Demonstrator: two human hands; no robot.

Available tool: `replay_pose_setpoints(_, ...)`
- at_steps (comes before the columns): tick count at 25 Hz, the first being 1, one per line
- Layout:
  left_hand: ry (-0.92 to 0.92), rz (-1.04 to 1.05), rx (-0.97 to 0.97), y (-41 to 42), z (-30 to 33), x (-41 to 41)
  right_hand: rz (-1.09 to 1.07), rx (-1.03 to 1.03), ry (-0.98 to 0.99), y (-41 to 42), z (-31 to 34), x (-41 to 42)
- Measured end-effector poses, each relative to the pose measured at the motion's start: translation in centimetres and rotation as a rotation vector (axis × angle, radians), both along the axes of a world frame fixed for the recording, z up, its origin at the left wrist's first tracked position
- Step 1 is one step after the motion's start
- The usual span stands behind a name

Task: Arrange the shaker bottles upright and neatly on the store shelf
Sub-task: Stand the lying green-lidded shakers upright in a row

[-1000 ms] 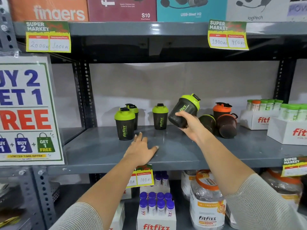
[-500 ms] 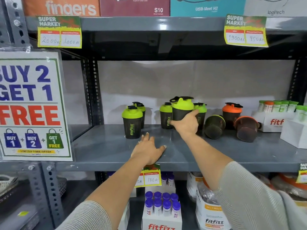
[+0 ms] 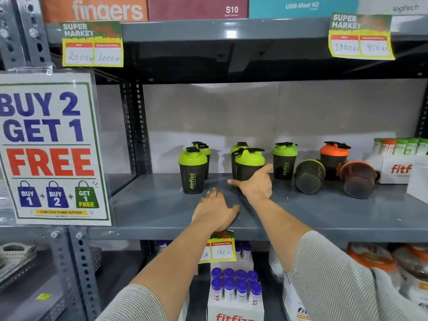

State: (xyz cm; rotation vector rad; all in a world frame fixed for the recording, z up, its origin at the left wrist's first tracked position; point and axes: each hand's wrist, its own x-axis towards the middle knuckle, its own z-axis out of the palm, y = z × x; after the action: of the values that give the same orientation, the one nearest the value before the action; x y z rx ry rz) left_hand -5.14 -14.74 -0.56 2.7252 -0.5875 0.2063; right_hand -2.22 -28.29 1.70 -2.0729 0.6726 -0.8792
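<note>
Your left hand (image 3: 217,210) lies flat near the shelf's (image 3: 162,214) front edge, fingers spread, holding nothing. A second ago your right hand (image 3: 253,185) carried the green shaker (image 3: 249,164) tilted; now it stands upright mid-shelf, fingers wrapped round its base. Four green ones stand, one step banked. Rightwards, the tipped green (image 3: 309,176) and tipped orange (image 3: 357,179) lie sideways before the upright orange (image 3: 333,156). Bare shelf up front gives you room.

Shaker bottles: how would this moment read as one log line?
right hand: around upright green-lid shaker | left hand: flat on shelf | two shakers on sides
</note>
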Motion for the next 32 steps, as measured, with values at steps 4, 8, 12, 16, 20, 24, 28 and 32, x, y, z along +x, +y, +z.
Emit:
replay_pose_setpoints(4, 0.014, 0.007, 0.014, 0.0, 0.3, -0.2, 0.072, 0.031, 0.038, -0.1, 0.1, -0.2)
replay_pose_setpoints(8, 0.018, 0.012, 0.047, 0.0, 0.5, -0.4, 0.100, 0.089, 0.007, -0.7, 1.1, -1.6)
replay_pose_setpoints(12, 0.119, -0.037, 0.210, 0.2, 1.8, 0.6, 0.027, 0.195, -0.174, -1.3, 5.5, -3.0)
replay_pose_setpoints(16, 0.057, -0.080, 0.176, 1.0, 1.2, 1.2, 0.084, -0.158, 0.126, -2.2, 9.8, -2.3)
replay_pose_setpoints(20, 0.015, -0.084, 0.099, 1.2, 0.7, 1.1, 0.213, -0.436, 0.540, -1.6, 9.4, 0.1)
replay_pose_setpoints(24, 0.023, -0.073, 0.101, 1.2, 0.7, 1.1, 0.121, -0.485, 0.416, -1.4, 7.7, 0.7)
replay_pose_setpoints(28, 0.016, -0.071, 0.092, 1.2, 0.6, 1.2, 0.243, -0.451, 0.349, -3.0, 9.4, 0.6)
replay_pose_setpoints(32, 0.014, -0.071, 0.074, 1.1, 0.6, 1.2, 0.465, -0.291, 0.206, -4.7, 11.4, -0.1)
